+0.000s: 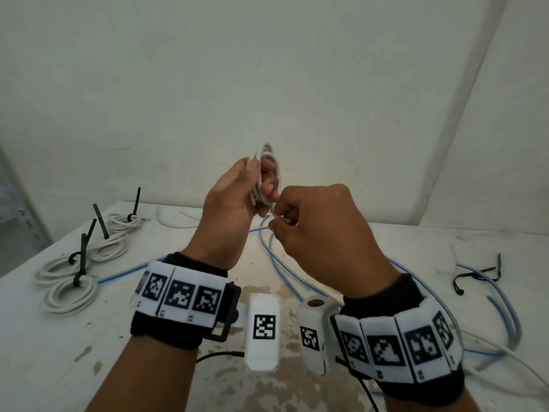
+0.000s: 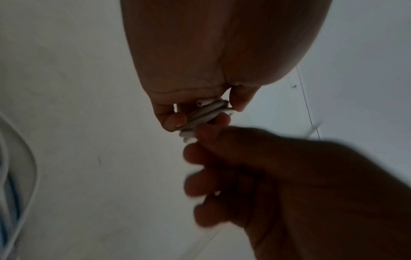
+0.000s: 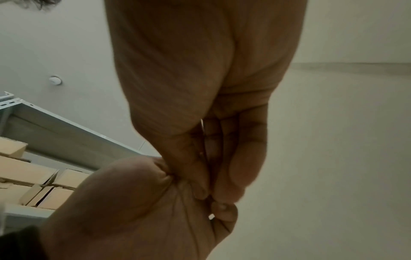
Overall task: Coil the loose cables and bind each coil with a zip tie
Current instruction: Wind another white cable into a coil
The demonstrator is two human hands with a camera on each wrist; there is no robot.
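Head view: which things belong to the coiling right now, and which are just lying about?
In hand:
- white cable coil, gripped by left hand
- right hand pinching its strand

Lying about:
- bound white coils
- blue cable
- loose zip ties

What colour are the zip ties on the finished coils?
Black zip ties, clearest in the head view.

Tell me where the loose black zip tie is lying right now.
In the head view the loose black zip tie lies on the table at the far right, across a blue cable, right of the right hand.
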